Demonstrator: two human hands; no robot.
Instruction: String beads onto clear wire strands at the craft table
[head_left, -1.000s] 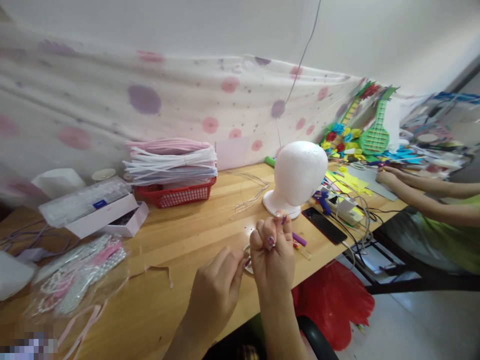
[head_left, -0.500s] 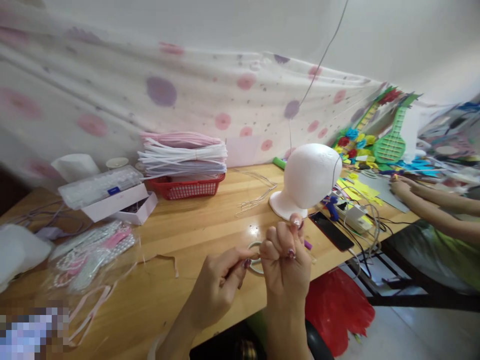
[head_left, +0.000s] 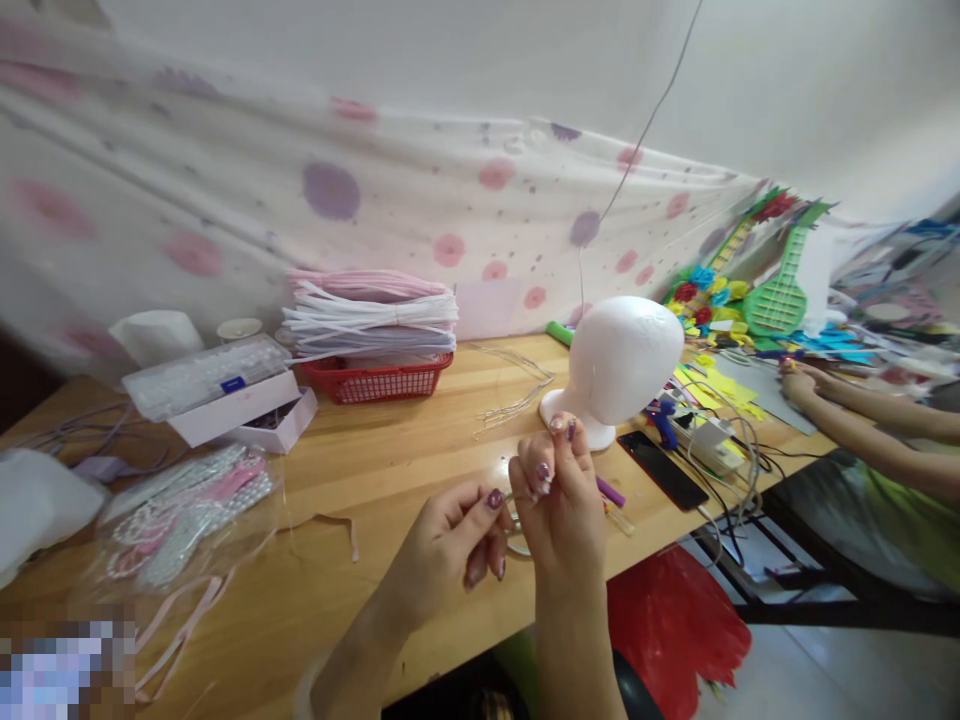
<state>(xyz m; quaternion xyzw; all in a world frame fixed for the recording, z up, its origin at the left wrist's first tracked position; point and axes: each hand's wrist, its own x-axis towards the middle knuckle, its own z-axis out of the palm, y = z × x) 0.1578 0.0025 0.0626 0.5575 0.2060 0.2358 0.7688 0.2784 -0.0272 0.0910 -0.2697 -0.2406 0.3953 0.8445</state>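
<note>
My left hand (head_left: 452, 543) is closed, with thumb and forefinger pinched together beside my right hand. My right hand (head_left: 561, 497) is raised with its fingers curled in and the thumb pressed to the forefinger. Whatever either pinch holds is too small or hidden to name. A pale ring (head_left: 517, 547) shows between the hands, partly covered by them; I cannot tell if it is held or lies on the table. Just beyond my right hand stands a white foam head (head_left: 626, 355) on its base.
A red basket (head_left: 375, 383) holds bundled pink and white strips. Left are a clear box (head_left: 206, 375) and bagged beads (head_left: 199, 510). A black phone (head_left: 664, 470), glue gun (head_left: 661, 422) and power strip (head_left: 709, 445) lie right. Another person's arms (head_left: 862, 405) rest farther right.
My right hand has shifted slightly left and tilted. My left fingers have turned, with the thumb now on top. The dark curved line across the foam head no longer shows.
</note>
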